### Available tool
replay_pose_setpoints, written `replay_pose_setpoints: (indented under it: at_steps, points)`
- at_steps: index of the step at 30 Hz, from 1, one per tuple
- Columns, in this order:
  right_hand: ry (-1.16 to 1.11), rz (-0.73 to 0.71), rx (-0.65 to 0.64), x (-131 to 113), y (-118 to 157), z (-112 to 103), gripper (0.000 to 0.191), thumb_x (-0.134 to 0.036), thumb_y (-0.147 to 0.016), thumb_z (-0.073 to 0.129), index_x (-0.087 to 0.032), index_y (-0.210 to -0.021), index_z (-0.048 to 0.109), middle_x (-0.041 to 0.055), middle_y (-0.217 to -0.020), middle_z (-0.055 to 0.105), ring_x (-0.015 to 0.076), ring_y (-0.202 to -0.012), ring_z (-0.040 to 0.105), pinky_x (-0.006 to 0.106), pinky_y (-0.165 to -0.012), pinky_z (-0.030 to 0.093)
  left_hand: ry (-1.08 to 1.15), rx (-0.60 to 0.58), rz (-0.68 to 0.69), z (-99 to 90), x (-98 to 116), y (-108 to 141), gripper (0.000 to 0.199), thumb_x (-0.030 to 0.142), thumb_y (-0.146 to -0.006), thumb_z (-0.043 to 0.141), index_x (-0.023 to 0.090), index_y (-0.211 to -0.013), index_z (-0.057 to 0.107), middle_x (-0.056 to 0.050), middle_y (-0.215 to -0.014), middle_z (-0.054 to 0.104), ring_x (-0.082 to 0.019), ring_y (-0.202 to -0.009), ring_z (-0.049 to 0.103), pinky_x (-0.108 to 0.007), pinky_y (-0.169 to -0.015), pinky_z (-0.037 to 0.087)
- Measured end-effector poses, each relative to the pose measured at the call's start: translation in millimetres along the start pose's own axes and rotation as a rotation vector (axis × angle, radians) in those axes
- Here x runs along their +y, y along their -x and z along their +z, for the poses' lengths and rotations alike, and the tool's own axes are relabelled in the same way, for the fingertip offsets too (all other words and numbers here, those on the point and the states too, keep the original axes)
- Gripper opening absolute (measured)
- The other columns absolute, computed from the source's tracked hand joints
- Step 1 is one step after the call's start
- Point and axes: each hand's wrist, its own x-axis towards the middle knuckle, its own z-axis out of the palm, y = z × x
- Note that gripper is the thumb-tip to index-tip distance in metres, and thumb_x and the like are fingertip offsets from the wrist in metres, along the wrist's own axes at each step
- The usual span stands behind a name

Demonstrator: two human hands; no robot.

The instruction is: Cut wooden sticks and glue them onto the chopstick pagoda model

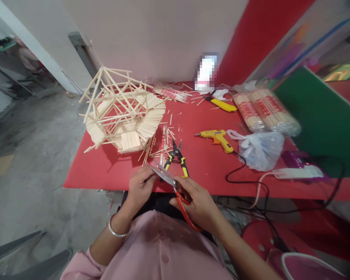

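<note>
My right hand (196, 200) is closed on the red handles of a pair of scissors (183, 208), whose blades are slightly apart and point up and left. The blades reach my left hand (141, 186), which has its fingers pinched near the tips; whatever it holds is too small to make out. Just beyond the blades lie black and yellow wire cutters (176, 157) with their jaws apart. A model built of thin wooden sticks (125, 112) stands at the left of the red table (96, 177).
A yellow glue gun (217, 138), yellow-handled pliers (223, 104), packs of sticks (265, 111), a plastic bag (261, 149) and a power strip (297, 173) lie to the right. Loose sticks (166, 146) are scattered mid-table. A lit phone (206, 72) leans at the back. Cables hang over the front edge.
</note>
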Motion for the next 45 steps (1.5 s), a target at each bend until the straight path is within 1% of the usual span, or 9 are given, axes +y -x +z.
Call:
replay_pose_setpoints:
  at_steps: [6, 12, 16, 20, 25, 30, 37, 41, 45]
  points:
    - [0.002, 0.014, 0.016, -3.8, 5.5, 2.1, 0.047, -0.048, -0.083, 0.064, -0.026, -0.124, 0.058, 0.0013, -0.081, 0.062, 0.0163, -0.068, 0.059, 0.027, -0.064, 0.05, -0.015, 0.017, 0.035, 0.8, 5.1, -0.4, 0.017, 0.017, -0.087, 0.057, 0.021, -0.08, 0.072, -0.002, -0.073, 0.071, -0.015, -0.069, 0.065, -0.026, -0.068, 0.051]
    - [0.023, 0.018, 0.02, -2.7, 9.8, 2.0, 0.046, -0.042, -0.082, 0.066, -0.025, -0.123, 0.058, 0.0028, -0.088, 0.065, 0.0167, -0.073, 0.061, 0.028, -0.068, 0.051, -0.03, 0.019, 0.029, 1.2, 6.2, 0.5, 0.016, 0.017, -0.085, 0.059, 0.021, -0.079, 0.073, -0.003, -0.073, 0.072, -0.016, -0.069, 0.065, -0.027, -0.067, 0.052]
    - [0.107, 0.017, 0.025, -2.8, 8.5, -2.3, 0.051, -0.045, -0.077, 0.069, -0.024, -0.122, 0.058, 0.0063, -0.095, 0.067, 0.0207, -0.082, 0.063, 0.031, -0.07, 0.052, -0.007, 0.015, 0.02, 0.9, 7.0, 0.6, 0.019, 0.018, -0.086, 0.057, 0.021, -0.077, 0.073, -0.003, -0.072, 0.071, -0.016, -0.07, 0.064, -0.027, -0.067, 0.052]
    - [0.098, 0.003, 0.037, -2.5, 8.3, -1.7, 0.05, -0.048, -0.079, 0.067, -0.024, -0.123, 0.058, 0.0072, -0.098, 0.068, 0.0213, -0.085, 0.065, 0.033, -0.072, 0.053, 0.012, 0.009, 0.03, 1.4, 7.0, 0.1, 0.018, 0.018, -0.086, 0.057, 0.021, -0.077, 0.073, -0.003, -0.071, 0.07, -0.016, -0.069, 0.064, -0.027, -0.066, 0.052]
    - [0.08, -0.019, 0.066, 0.3, 8.2, 1.1, 0.048, -0.052, -0.083, 0.063, -0.022, -0.121, 0.06, 0.0073, -0.093, 0.069, 0.0206, -0.082, 0.066, 0.032, -0.074, 0.054, 0.041, 0.028, 0.051, 2.2, 7.2, -1.5, 0.018, 0.015, -0.085, 0.059, 0.021, -0.074, 0.073, -0.002, -0.069, 0.069, -0.014, -0.066, 0.063, -0.025, -0.063, 0.05]
    - [0.109, -0.042, 0.082, 4.6, 7.6, 0.8, 0.05, -0.055, -0.085, 0.059, -0.019, -0.121, 0.061, 0.0094, -0.096, 0.07, 0.0219, -0.085, 0.067, 0.032, -0.075, 0.054, 0.067, 0.015, 0.014, 5.3, 2.1, -2.2, 0.018, 0.016, -0.084, 0.06, 0.021, -0.073, 0.072, -0.002, -0.067, 0.066, -0.014, -0.065, 0.061, -0.025, -0.063, 0.049]
    - [0.128, -0.009, 0.026, 7.5, 10.3, 5.6, 0.045, -0.05, -0.089, 0.056, -0.021, -0.123, 0.058, 0.0081, -0.094, 0.07, 0.0209, -0.084, 0.066, 0.03, -0.075, 0.053, 0.087, -0.005, -0.05, 9.5, -6.9, 2.2, 0.017, 0.017, -0.084, 0.06, 0.02, -0.071, 0.071, 0.0, -0.065, 0.063, -0.013, -0.063, 0.057, -0.024, -0.061, 0.046]
    - [0.14, -0.01, 0.033, 11.3, 12.5, 8.0, 0.044, -0.049, -0.088, 0.058, -0.021, -0.122, 0.059, 0.0076, -0.094, 0.07, 0.021, -0.084, 0.067, 0.03, -0.075, 0.053, 0.107, -0.022, -0.069, 12.2, -9.8, 4.6, 0.017, 0.015, -0.083, 0.061, 0.018, -0.07, 0.07, 0.0, -0.065, 0.062, -0.012, -0.062, 0.056, -0.022, -0.061, 0.046]
    - [0.112, 0.011, 0.041, 15.0, 15.4, 8.6, 0.04, -0.05, -0.087, 0.057, -0.022, -0.116, 0.061, 0.0063, -0.092, 0.071, 0.0196, -0.079, 0.067, 0.027, -0.071, 0.052, 0.163, -0.045, -0.117, 15.2, -13.8, 6.3, 0.013, 0.019, -0.085, 0.062, 0.018, -0.077, 0.073, -0.001, -0.069, 0.066, -0.013, -0.065, 0.06, -0.023, -0.064, 0.047]
